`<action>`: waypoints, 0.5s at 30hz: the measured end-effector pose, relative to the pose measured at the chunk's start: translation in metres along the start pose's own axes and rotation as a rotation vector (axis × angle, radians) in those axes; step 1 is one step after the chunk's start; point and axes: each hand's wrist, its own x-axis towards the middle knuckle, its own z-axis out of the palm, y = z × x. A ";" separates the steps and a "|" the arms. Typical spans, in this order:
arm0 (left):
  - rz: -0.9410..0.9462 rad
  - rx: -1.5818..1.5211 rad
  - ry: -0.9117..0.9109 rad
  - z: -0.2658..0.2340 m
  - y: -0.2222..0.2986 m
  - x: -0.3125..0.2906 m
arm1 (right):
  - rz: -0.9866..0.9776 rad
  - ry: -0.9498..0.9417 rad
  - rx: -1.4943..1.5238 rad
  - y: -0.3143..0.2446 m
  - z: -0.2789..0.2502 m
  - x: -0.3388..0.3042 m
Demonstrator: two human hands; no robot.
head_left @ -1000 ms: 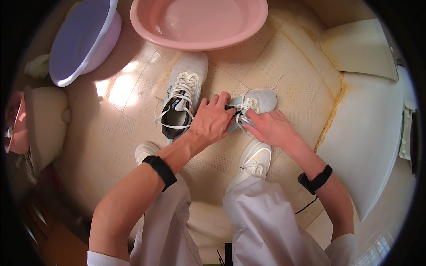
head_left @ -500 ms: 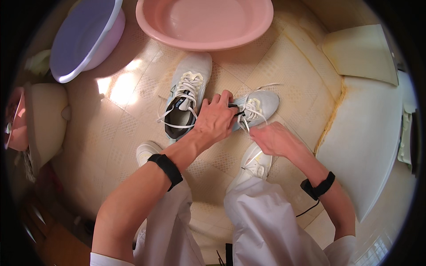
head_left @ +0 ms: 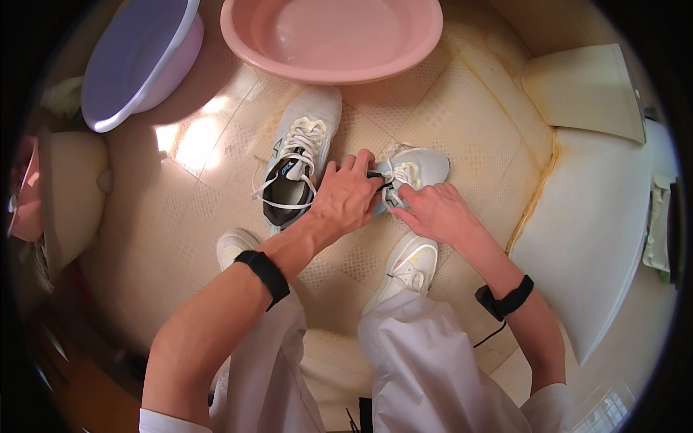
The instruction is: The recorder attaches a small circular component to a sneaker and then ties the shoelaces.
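A pale grey sneaker (head_left: 427, 164) with white laces lies on its side, its toe pointing right. My left hand (head_left: 350, 191) is closed around its heel end and hides most of that part. At the lacing, my right hand (head_left: 437, 211) has thumb and fingers bent together on the white shoelace (head_left: 390, 196), close to the shoe's opening. To the left, the matching sneaker (head_left: 302, 148) stands upright, its dark lining showing and one lace loop hanging loose over its collar. Neither hand is touching that one.
A pink basin (head_left: 339, 72) sits beyond the shoes, and a purple basin (head_left: 162, 76) leans at the far left. At the left edge stands a beige tub (head_left: 76, 195). A white panel (head_left: 588, 216) borders the tiled floor on the right. My own white shoes (head_left: 411, 265) are planted just below.
My right hand has moved up and left, from holding a lace out beside the shoe to the lacing itself. My left hand keeps its grip on the heel end.
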 end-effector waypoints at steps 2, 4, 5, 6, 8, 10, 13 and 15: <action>0.004 -0.007 0.002 0.000 0.000 -0.001 | -0.019 0.058 0.006 -0.004 0.016 0.010; 0.003 0.016 -0.020 -0.003 0.000 0.000 | 0.026 0.012 -0.040 -0.006 0.024 0.018; 0.008 0.019 -0.021 -0.004 0.000 0.000 | 0.030 0.015 -0.039 -0.003 0.026 0.018; 0.007 -0.005 0.001 -0.002 0.000 -0.001 | 0.054 0.023 -0.032 0.002 0.028 0.019; 0.004 -0.030 0.025 0.000 -0.002 -0.002 | 0.075 0.030 -0.026 0.006 0.029 0.017; 0.014 -0.026 0.037 0.000 -0.003 -0.002 | 0.153 0.103 0.128 0.007 0.028 0.012; 0.018 0.009 0.020 -0.001 -0.002 -0.002 | 0.311 0.054 0.283 -0.003 0.022 0.014; 0.019 0.000 0.025 -0.001 -0.001 -0.001 | 0.314 0.085 0.370 0.002 0.033 0.015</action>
